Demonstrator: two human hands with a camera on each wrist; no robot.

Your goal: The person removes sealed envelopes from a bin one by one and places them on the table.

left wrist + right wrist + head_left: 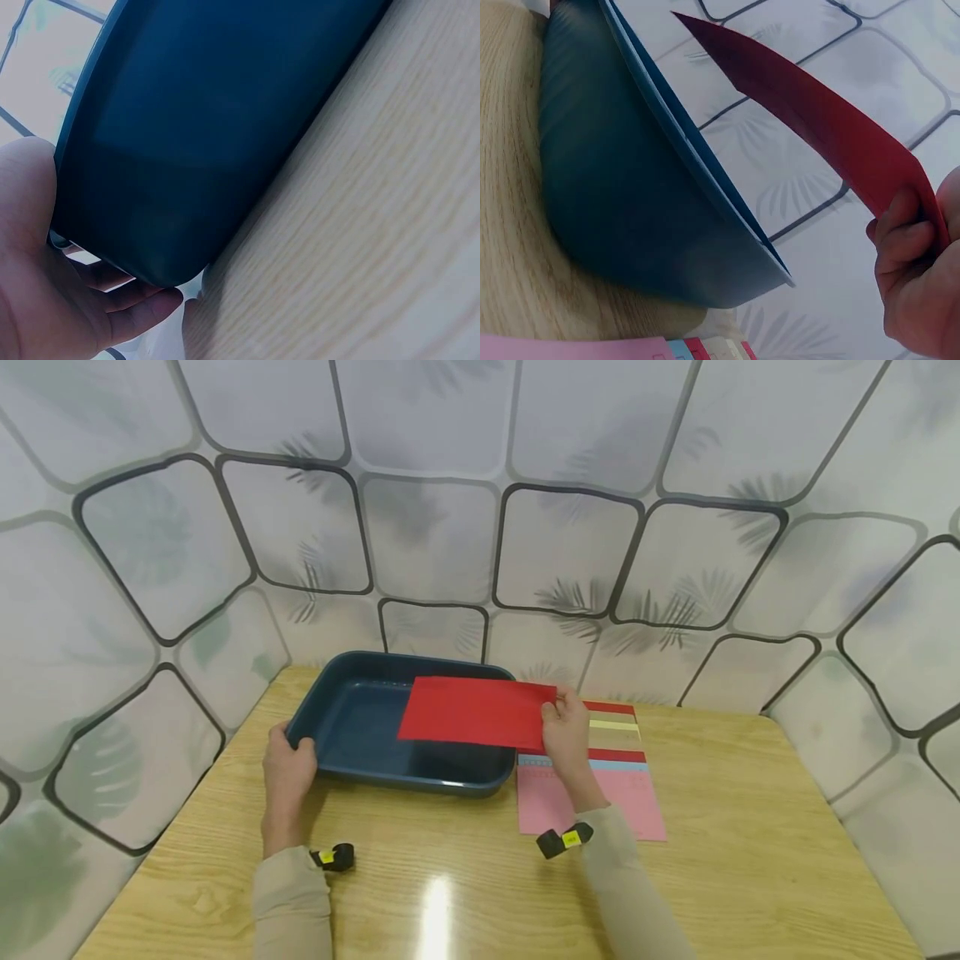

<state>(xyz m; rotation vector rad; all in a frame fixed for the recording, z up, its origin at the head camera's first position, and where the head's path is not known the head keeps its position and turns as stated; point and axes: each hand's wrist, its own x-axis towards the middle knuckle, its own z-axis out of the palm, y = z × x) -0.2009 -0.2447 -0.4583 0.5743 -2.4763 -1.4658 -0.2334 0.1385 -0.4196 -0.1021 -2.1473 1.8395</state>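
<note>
A dark blue rectangular plastic basin (352,727) sits on the wooden table. My left hand (289,768) grips its left end, thumb over the rim and fingers curled round the outside wall, as the left wrist view shows (52,292). Above the basin's right half, my right hand (567,731) pinches a flat red envelope (476,712) by its right end. In the right wrist view the envelope (817,120) bends slightly and stands clear above the basin's rim. Beneath the right hand lies an overlapping stack of coloured envelopes, the pink envelope (600,802) nearest me.
In the stack, light blue, red, tan and yellow strips show behind the pink one, close to the basin's right end. A patterned cloth wall (427,535) stands behind the table (750,827) and along both sides. Wrist cameras on black straps (333,857) sit at both cuffs.
</note>
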